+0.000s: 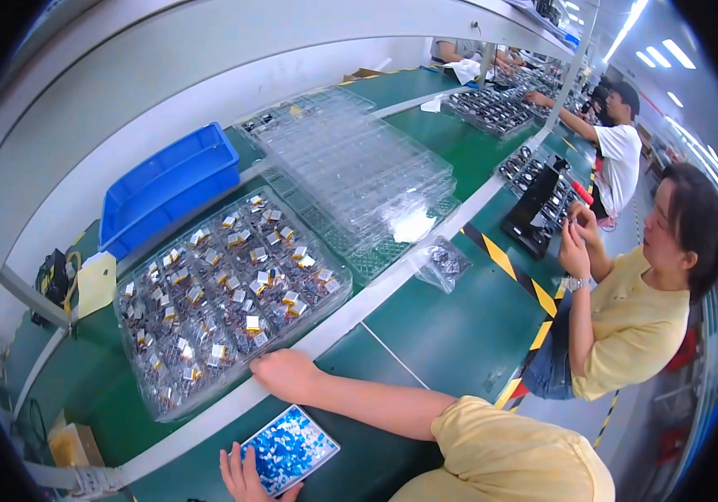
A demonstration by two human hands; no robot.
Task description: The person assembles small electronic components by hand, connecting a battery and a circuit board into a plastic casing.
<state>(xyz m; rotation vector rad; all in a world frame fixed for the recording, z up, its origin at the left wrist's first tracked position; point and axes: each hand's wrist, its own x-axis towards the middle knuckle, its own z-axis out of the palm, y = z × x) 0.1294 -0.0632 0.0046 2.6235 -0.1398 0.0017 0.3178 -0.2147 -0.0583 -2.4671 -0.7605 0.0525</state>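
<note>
**Two containers close together under the hands**

The small white-rimmed box [319, 427] lies on the near part of the desk [426, 335], full of loose blue and white pieces [288, 448]. The left hand [246, 475] spreads its fingers over the box's lower left corner, perhaps to steady it; whether it truly grips, I cannot tell. The right hand [288, 376] is loosely curled at the near edge of a clear tray [200, 395]; its fingertips are hidden, so I cannot tell whether it grasps anything. That tray sits beyond the pale strip [335, 330], its compartments probably keeping the wired components [233, 284] sorted. Behind it, a blue bin [171, 184] and stacked clear trays [350, 167] stand farther back, likely to leave the nearer space for handwork. A co-worker [626, 326] sits off to the right.
</note>
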